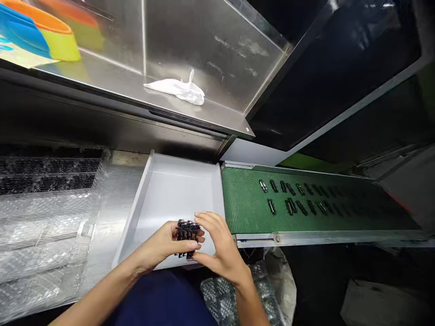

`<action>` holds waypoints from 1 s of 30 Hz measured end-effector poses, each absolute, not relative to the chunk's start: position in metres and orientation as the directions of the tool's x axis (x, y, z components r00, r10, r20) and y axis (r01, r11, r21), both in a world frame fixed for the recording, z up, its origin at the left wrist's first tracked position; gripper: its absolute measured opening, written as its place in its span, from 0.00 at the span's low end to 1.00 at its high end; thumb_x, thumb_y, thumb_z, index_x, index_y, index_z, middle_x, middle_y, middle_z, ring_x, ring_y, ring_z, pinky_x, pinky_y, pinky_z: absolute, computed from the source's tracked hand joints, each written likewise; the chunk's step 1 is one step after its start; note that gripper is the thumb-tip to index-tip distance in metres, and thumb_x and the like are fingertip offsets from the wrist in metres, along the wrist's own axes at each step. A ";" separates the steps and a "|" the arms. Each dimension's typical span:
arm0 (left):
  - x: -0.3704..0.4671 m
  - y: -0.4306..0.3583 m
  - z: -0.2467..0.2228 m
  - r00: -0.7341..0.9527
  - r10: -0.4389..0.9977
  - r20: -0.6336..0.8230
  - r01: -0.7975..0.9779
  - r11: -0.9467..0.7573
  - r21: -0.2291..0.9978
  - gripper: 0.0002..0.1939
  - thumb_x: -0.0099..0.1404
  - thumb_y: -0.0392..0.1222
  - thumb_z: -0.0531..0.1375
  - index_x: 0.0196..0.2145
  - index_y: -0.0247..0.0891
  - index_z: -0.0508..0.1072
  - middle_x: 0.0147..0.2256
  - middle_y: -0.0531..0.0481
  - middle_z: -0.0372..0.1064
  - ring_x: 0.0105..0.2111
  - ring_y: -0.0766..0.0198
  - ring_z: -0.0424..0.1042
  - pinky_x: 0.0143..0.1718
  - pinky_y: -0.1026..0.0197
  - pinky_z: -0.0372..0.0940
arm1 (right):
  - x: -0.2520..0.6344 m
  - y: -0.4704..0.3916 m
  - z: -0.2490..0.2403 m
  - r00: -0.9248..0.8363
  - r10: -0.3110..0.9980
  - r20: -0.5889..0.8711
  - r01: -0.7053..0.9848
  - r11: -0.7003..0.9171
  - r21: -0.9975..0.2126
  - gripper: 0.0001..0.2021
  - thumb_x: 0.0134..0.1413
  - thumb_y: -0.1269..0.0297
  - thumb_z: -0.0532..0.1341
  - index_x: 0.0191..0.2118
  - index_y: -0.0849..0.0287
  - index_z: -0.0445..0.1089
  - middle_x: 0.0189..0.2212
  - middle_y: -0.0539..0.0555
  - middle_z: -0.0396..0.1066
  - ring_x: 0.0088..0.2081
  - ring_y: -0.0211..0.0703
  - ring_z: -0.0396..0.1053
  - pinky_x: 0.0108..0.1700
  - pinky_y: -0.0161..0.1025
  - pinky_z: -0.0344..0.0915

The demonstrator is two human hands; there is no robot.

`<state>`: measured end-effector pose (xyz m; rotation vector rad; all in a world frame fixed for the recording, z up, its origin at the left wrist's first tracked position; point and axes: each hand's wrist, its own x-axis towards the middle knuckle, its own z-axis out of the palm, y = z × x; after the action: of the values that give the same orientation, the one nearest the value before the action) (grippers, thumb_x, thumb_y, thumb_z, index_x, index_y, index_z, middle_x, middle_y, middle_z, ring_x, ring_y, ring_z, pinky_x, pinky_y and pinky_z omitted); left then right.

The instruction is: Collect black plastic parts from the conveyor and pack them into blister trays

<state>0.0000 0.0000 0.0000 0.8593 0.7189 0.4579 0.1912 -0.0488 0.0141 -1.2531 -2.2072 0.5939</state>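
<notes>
A small cluster of black parts (188,231) is held between both hands, over the near edge of the white tray (180,181). My left hand (166,242) grips the cluster from the left, its thumb across the front. From the right, my right hand (220,246) closes on the same cluster with curved fingers and thumb at its side. On the green conveyor belt (241,203), to the right of the tray, lie two rows of similar black parts (271,206).
Clear plastic trays (37,253) lie at the left. Above the white tray, a metal shelf (112,88) holds a white crumpled item (180,89) and colourful bins (61,43). A metal rail (306,237) edges the belt. Bagged trays (220,299) stand below.
</notes>
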 end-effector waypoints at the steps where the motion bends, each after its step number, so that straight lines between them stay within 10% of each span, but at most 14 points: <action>1: 0.000 0.000 -0.001 0.679 0.627 -0.382 -0.078 0.579 0.811 0.19 0.50 0.49 0.71 0.36 0.36 0.78 0.38 0.45 0.78 0.40 0.52 0.74 0.42 0.57 0.67 | 0.190 -0.049 0.014 -0.422 0.876 0.233 0.644 0.470 -0.603 0.32 0.57 0.57 0.64 0.64 0.53 0.52 0.60 0.57 0.61 0.62 0.50 0.56 0.63 0.52 0.55; 9: 0.005 0.000 -0.010 0.661 0.635 -0.399 -0.078 0.587 0.806 0.21 0.50 0.51 0.72 0.39 0.38 0.79 0.39 0.45 0.79 0.41 0.51 0.75 0.43 0.57 0.68 | 0.214 -0.044 0.013 -0.387 0.909 0.156 0.703 0.401 -0.587 0.38 0.52 0.54 0.68 0.65 0.54 0.53 0.61 0.58 0.61 0.63 0.51 0.57 0.64 0.49 0.56; 14: 0.006 0.002 -0.017 0.652 0.614 -0.444 -0.104 0.652 0.751 0.21 0.50 0.51 0.73 0.40 0.39 0.79 0.39 0.45 0.79 0.41 0.52 0.76 0.45 0.56 0.68 | 0.322 -0.030 0.004 0.448 0.868 0.212 0.840 -0.329 -0.431 0.18 0.60 0.56 0.60 0.51 0.62 0.69 0.48 0.64 0.71 0.50 0.54 0.69 0.51 0.49 0.66; 17: 0.008 0.000 -0.016 0.664 0.600 -0.447 -0.131 0.681 0.720 0.23 0.50 0.50 0.73 0.42 0.39 0.78 0.40 0.44 0.79 0.40 0.52 0.77 0.45 0.56 0.68 | 0.379 -0.029 0.000 0.574 0.777 0.258 0.794 -0.449 -0.410 0.12 0.63 0.60 0.59 0.44 0.64 0.70 0.42 0.61 0.71 0.43 0.48 0.71 0.45 0.47 0.68; 23: 0.007 0.001 -0.011 0.636 0.619 -0.460 -0.222 0.718 0.659 0.23 0.48 0.48 0.74 0.40 0.37 0.79 0.39 0.43 0.79 0.38 0.54 0.76 0.44 0.56 0.68 | 0.360 -0.028 0.016 0.339 0.920 0.199 0.841 -0.200 -0.503 0.11 0.66 0.61 0.55 0.40 0.60 0.73 0.38 0.58 0.73 0.37 0.42 0.71 0.40 0.40 0.68; 30: -0.013 0.007 -0.010 0.694 0.594 -0.406 -0.140 0.665 0.733 0.15 0.53 0.45 0.71 0.37 0.35 0.80 0.33 0.48 0.79 0.36 0.58 0.73 0.39 0.62 0.64 | 0.212 -0.038 0.053 -0.530 0.844 -0.086 0.568 0.278 -0.775 0.10 0.63 0.67 0.58 0.46 0.55 0.75 0.41 0.53 0.75 0.43 0.41 0.72 0.48 0.38 0.68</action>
<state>-0.0131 0.0073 -0.0098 0.7319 0.6865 0.4535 0.2121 -0.0384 0.0529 -1.2824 -2.2115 1.1209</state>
